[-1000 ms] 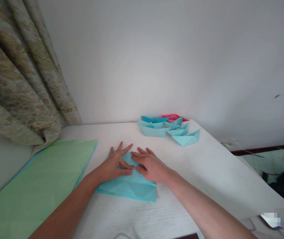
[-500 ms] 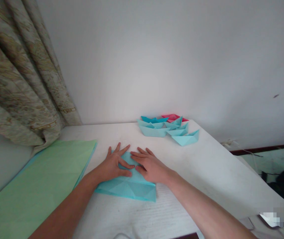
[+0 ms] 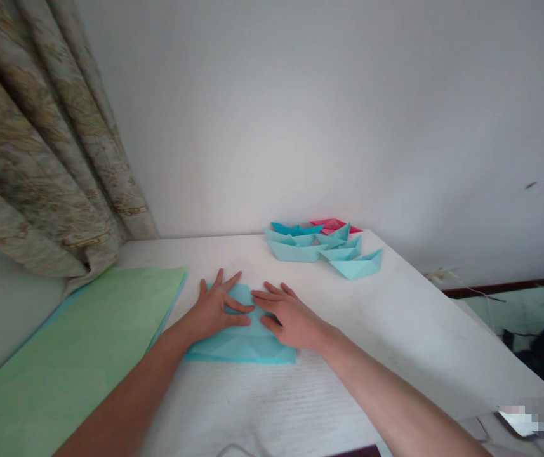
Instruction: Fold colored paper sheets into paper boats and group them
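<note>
A partly folded sheet of light blue paper (image 3: 243, 349) lies on the white table in front of me, with crease lines across its near part. My left hand (image 3: 217, 309) rests on its left side, fingers spread, with the thumb pointing right across the paper. On the right side lies my right hand (image 3: 291, 317), its fingers stretched out to the left and its thumb apart from them. The two hands' fingertips almost meet near the paper's middle. Parts of the sheet under both hands are hidden.
Several light blue folded paper boats (image 3: 300, 251) stand at the back of the table (image 3: 262, 412), with a pink one (image 3: 333, 224) behind. Large green paper sheets (image 3: 86, 355) lie at the left, over blue ones. A patterned curtain (image 3: 53, 146) hangs by the wall.
The paper's near edge now sits farther from me and looks straighter and flatter. My left hand has moved slightly away from me; the right hand has hardly moved.
</note>
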Motion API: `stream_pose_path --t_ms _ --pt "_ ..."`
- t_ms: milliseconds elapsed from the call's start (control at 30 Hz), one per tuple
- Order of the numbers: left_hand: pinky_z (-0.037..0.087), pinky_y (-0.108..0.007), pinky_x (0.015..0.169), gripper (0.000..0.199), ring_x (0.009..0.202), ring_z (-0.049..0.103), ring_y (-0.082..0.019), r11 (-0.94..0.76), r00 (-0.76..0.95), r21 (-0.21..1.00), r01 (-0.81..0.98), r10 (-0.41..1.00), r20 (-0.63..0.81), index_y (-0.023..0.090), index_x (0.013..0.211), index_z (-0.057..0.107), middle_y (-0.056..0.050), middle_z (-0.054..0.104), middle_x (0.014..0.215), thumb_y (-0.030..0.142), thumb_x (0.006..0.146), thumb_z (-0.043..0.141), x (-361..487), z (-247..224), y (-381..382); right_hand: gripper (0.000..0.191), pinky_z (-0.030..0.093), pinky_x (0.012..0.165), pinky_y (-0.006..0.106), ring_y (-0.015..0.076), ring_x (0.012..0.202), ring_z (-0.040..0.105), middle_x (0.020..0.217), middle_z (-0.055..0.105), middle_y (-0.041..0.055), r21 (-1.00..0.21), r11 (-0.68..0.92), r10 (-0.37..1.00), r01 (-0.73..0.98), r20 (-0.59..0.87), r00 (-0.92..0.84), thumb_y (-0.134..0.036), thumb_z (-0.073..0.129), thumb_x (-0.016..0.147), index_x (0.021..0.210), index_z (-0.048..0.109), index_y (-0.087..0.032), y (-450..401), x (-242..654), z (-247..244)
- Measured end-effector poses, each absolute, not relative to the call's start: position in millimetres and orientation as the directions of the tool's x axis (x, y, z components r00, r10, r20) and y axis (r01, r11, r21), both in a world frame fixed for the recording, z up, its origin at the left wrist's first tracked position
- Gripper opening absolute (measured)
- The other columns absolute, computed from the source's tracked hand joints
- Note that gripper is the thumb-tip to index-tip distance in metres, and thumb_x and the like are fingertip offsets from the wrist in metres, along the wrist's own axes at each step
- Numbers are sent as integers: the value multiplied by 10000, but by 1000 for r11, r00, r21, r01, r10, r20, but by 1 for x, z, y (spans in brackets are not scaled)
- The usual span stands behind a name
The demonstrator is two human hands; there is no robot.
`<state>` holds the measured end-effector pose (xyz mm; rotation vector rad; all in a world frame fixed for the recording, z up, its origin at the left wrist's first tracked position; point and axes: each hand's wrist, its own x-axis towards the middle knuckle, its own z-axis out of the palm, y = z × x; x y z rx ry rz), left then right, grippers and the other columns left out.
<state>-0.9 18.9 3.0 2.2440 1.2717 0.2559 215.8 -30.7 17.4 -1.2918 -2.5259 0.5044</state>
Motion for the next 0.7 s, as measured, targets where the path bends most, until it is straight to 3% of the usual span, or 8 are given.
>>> stream_pose_path --t_ms 200,400,567,700 --pt "-78 -687 1002 480 1381 -78 -393 -385 518 541 748 848 -113 375 997 709 -14 183 1531 664 622 636 -2 4 21 446 179 1095 511 251 1353 285 1409 442 11 -420 538 822 730 69 -566 -233 470 882 1324 466 -293 -30 216 19" --pt "-88 -681 1003 463 1385 -72 -386 -388 520 541 746 847 -110 379 1003 704 -5 175 1532 648 632 638 -2 4 20 343 228 1068 516 254 1317 353 1314 547 -9 -414 542 827 731 108 -552 -235 463 891 1206 586 -296 -28 216 20" --pt "-77 -687 1000 470 1382 -79 -385 -392 528 543 742 841 -114 377 1003 705 -12 165 1530 660 637 624 -2 4 20 261 300 1045 446 221 1213 483 1063 700 -9 -402 538 839 741 175 -515 -230 465 890 949 716 -272 -25 216 17" --pt "-83 -685 1000 475 1384 -77 -380 -391 524 543 743 845 -109 384 1002 703 -19 161 1531 671 633 621 -2 5 20 279 356 999 386 212 1071 570 813 737 -3 -392 525 850 756 201 -486 -232 478 876 770 734 -262 -25 218 19"
